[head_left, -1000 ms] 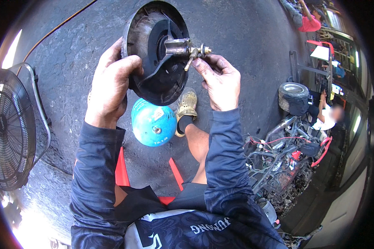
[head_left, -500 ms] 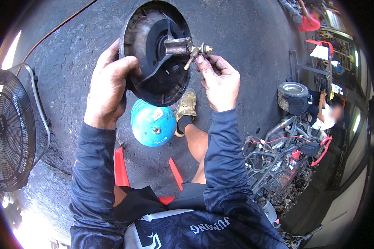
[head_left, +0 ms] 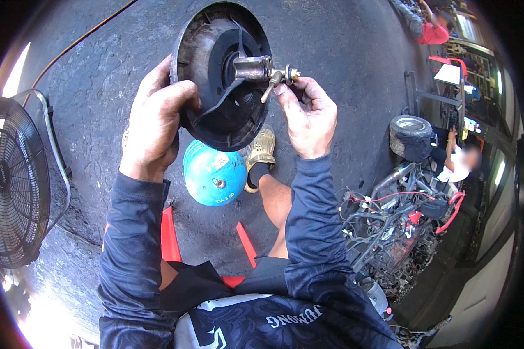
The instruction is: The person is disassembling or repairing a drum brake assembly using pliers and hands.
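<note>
The left hand (head_left: 154, 119) grasps a black dish-shaped housing (head_left: 215, 81) by its left rim, thumb over the edge onto the inner face, fingers mostly hidden behind. The housing is held up off the dark floor (head_left: 343, 58), tilted on its side so its ribbed hollow faces right; that angle seems meant to leave the metal barrel (head_left: 253, 68) inside it in clear view and within reach.

The right hand (head_left: 308, 119) pinches the brass valve fitting (head_left: 293, 73) at the barrel's right end, between thumb and forefinger, near the base of a thin stem (head_left: 269, 90) that slants down and left. Coming from below, it leaves most of the fitting uncovered. One hand apparently steadies the wide part so the other can handle the small one; whether the fitting is tight or loose in the barrel I cannot tell.

Beneath the housing's lower rim, a blue gas cylinder (head_left: 212, 174) sits on the floor, just left of the foot in a tan clog (head_left: 262, 148), perhaps placed there to be close by. Toward the floor's left side stands a black fan (head_left: 11, 180), likely for cooling. At its right side, a small wheel with its tyre (head_left: 411, 138) lies by a heap of wiring and metal parts (head_left: 399, 218), well apart from the hands.
</note>
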`<state>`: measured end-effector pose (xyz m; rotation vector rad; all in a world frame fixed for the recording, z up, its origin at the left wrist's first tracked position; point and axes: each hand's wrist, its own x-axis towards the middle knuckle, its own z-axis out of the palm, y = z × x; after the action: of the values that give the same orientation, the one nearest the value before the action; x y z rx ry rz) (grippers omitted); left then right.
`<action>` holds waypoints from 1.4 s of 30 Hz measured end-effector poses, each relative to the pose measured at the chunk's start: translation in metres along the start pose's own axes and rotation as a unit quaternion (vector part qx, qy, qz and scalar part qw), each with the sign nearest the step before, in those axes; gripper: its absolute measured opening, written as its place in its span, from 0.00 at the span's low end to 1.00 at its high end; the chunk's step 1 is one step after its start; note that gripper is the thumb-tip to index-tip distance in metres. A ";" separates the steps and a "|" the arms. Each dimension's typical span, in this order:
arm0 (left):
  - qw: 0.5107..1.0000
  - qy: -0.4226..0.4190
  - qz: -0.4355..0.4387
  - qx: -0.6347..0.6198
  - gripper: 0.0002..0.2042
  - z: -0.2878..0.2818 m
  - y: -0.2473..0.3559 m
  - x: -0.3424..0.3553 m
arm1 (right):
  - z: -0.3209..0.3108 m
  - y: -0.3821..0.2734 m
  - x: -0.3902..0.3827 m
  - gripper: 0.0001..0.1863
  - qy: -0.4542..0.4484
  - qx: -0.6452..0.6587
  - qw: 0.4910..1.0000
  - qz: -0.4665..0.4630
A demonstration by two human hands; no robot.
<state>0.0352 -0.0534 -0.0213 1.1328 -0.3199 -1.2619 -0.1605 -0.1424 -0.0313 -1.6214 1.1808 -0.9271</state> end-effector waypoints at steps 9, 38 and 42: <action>1.000 0.000 -0.002 -0.003 0.23 -0.001 0.003 0.000 | 0.002 -0.009 -0.002 0.09 -0.012 0.005 0.998 0.057; 0.999 0.005 -0.014 -0.044 0.22 -0.004 0.004 0.001 | 0.001 -0.007 0.000 0.11 0.007 0.067 0.997 0.021; 0.998 0.022 -0.013 -0.061 0.22 -0.007 0.000 0.002 | 0.005 -0.014 -0.002 0.11 0.012 0.007 1.000 0.006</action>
<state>0.0410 -0.0520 -0.0248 1.0609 -0.1935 -1.2606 -0.1528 -0.1378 -0.0198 -1.5948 1.1977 -0.9479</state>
